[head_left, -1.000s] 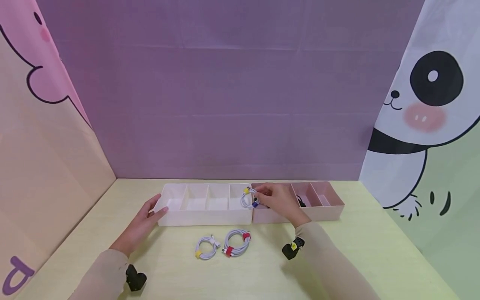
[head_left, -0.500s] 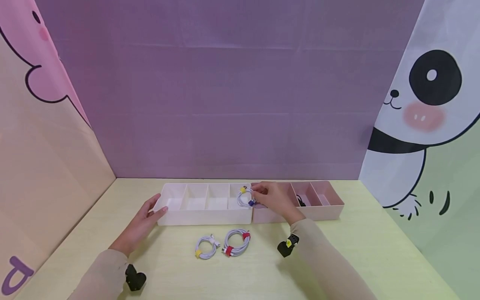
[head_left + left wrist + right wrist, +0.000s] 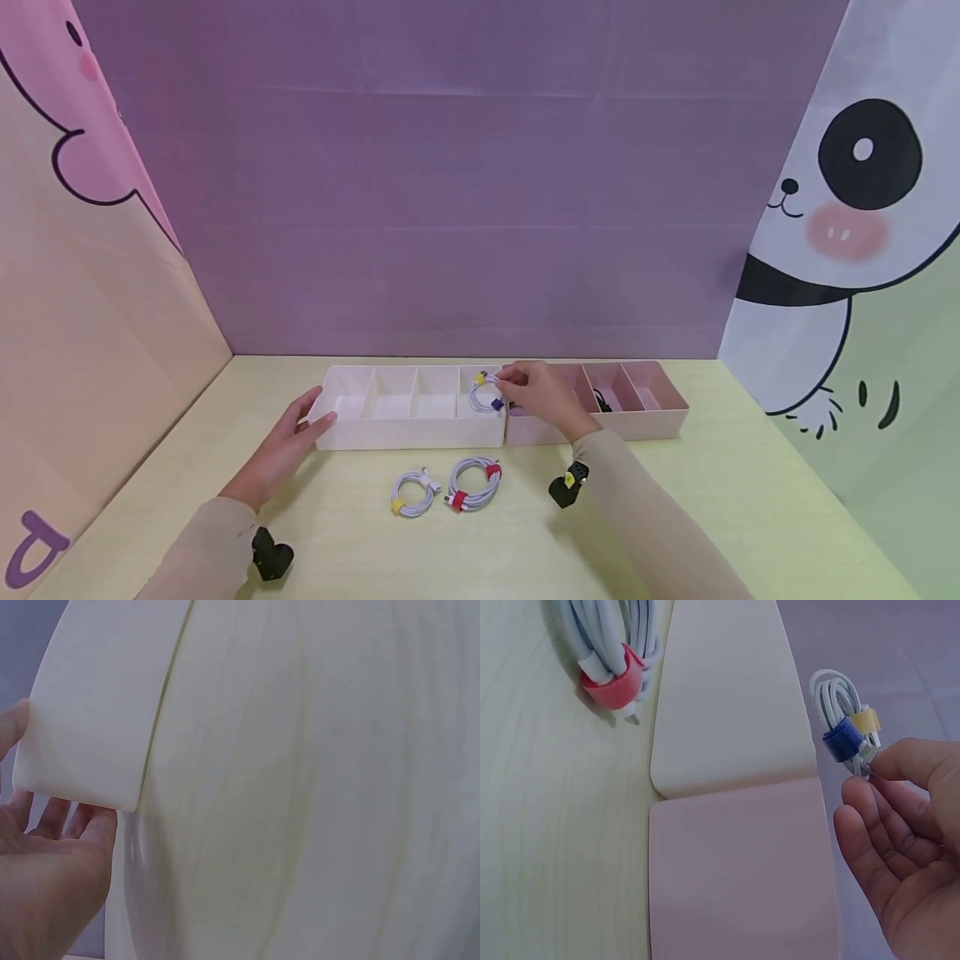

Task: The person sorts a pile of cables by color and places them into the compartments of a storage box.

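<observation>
In the head view my right hand [image 3: 543, 396] pinches a coiled white cable [image 3: 480, 398] with a yellow strap and a blue strap. The coil overlaps the rightmost compartment of the white divided box [image 3: 408, 435]. Seen from the right wrist, thumb and fingertips grip the cable coil [image 3: 838, 705] at one edge, beyond the box walls. My left hand [image 3: 288, 433] holds the white box's left end, thumb at the front rim. The left wrist view has the fingers of that left hand [image 3: 56, 877] along the end wall of the white box [image 3: 97, 705].
A pink divided box [image 3: 637, 427] adjoins the white one on the right, with a black cable [image 3: 602, 402] in one compartment. In front lie a cable coil with a yellow strap [image 3: 412, 493] and a larger one with red straps [image 3: 474, 486].
My right hand has moved slightly left with the cable coil, from the seam between the boxes to over the white box's rightmost compartment. My left hand stays at the box's end.
</observation>
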`<state>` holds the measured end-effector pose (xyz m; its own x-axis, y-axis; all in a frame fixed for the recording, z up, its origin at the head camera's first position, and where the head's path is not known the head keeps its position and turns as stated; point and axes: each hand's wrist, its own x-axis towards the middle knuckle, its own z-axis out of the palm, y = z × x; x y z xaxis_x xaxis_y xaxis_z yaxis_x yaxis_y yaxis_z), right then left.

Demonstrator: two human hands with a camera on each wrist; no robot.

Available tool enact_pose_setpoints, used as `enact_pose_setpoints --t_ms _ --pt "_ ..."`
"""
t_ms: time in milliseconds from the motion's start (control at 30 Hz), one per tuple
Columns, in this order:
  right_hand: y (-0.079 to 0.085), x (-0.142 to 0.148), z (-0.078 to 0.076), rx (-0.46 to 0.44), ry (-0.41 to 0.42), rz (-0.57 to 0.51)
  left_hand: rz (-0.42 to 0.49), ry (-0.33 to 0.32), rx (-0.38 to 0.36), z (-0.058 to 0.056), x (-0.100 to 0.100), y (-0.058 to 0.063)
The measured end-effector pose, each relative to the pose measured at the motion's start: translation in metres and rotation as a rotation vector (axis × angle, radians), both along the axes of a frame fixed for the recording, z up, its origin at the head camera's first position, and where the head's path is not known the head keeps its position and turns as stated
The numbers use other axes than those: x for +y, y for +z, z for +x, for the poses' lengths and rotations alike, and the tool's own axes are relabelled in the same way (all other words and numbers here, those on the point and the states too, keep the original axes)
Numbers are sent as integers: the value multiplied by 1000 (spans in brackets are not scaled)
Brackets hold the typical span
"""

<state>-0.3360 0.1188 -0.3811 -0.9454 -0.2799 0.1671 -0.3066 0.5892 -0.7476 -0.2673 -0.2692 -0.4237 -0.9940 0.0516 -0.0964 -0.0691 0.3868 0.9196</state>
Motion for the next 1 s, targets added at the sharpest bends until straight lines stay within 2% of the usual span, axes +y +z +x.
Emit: enact_pose_setpoints --t_ms 567,1000 --pt "1 -6 -2 5 22 35 -10 9 -8 1 1 1" --pt "1 -4 -1 45 70 43 0 7 -7 1 1 3"
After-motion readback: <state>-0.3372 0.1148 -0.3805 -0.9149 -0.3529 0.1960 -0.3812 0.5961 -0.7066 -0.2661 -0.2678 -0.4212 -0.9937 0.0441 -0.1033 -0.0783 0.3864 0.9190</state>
